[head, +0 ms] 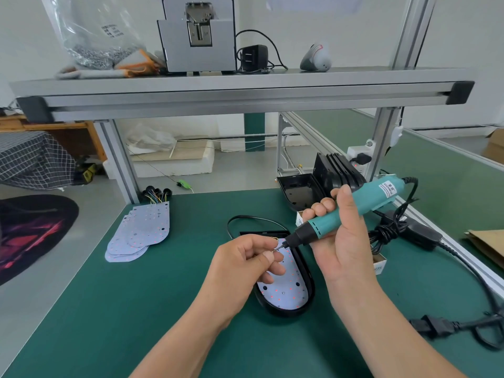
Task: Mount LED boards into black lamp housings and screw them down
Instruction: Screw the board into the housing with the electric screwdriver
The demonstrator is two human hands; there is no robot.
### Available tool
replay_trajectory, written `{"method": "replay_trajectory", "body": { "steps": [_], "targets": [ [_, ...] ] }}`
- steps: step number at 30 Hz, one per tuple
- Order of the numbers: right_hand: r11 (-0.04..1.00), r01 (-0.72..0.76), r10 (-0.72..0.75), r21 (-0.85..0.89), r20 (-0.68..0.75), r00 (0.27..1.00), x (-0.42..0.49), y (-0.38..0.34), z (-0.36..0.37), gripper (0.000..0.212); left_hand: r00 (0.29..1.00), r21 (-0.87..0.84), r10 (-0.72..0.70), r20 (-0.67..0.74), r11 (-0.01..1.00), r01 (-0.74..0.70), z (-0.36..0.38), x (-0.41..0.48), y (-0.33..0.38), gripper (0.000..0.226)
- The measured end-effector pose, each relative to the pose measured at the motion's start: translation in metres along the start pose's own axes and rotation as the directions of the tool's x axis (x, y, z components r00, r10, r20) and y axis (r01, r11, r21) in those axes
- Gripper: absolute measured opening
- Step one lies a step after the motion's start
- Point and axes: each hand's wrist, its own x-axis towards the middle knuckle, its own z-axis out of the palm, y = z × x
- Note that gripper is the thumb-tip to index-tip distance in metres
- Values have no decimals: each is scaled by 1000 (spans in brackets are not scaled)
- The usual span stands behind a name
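- My left hand [245,263] pinches a small screw [275,249] between thumb and forefinger, right over the top end of the lamp housing [309,279], with the other fingers loosely curled.
- My right hand [341,241] is wrapped round the teal electric screwdriver [354,211], held at a slant above the housing. Its bit meets the screw I am offering up.
- The housing lies flat on the green counter [136,309] with an LED board [286,290] seated inside it, so I judge the mounting step done for this unit.
- I judge the screwing to be in hand: I am loading a screw onto the bit. I cannot tell whether any holes in this board already hold screws.
- Left of the housing, well apart, lies a fanned stack of loose LED boards [141,233] waiting their turn.
- Behind the housing and to its right sit an open empty shell [300,189] and a row of upright black shells [335,170], also waiting.
- By my reckoning most of the job is left: several more boards to seat and fasten.
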Motion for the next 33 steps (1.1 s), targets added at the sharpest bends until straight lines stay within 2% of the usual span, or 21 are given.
{"method": "replay_trajectory", "body": {
  "steps": [5,10,13,16,17,20,21,25,28,33],
  "targets": [
    [1000,-2,4,28,-54,999,2,1,-4,21,1000,36,-7,30,999,6,-1,0,-2,22],
    [998,7,-2,65,-75,997,4,0,-6,21,999,8,-36,0,999,36,-3,2,-2,38],
    [998,21,-16,57,-77,997,7,-1,-7,20,987,57,-70,-144,995,78,-12,10,-8,31],
    [999,39,-37,21,-68,997,9,0,-7,20,960,278,-53,-275,951,132,-26,21,-17,11],
    [999,42,-42,6,-65,997,10,2,-7,20,962,343,-62,-267,926,155,-28,22,-19,9],
    [998,48,-50,-51,-36,998,14,13,-5,17,978,466,-112,-174,866,182,-26,20,-22,32],
    [996,51,-53,-70,-25,998,16,17,-3,17,981,489,-118,-156,853,181,-24,20,-22,34],
    [986,71,-65,-149,48,997,20,34,0,17,989,503,-110,-101,852,146,-19,21,-26,27],
    [977,97,-82,-188,85,993,23,41,3,14,987,484,-114,-113,861,155,-15,23,-27,18],
    [966,106,-88,-236,87,992,23,49,5,15,979,497,-155,-136,844,202,-12,24,-27,18]
  ]
}}
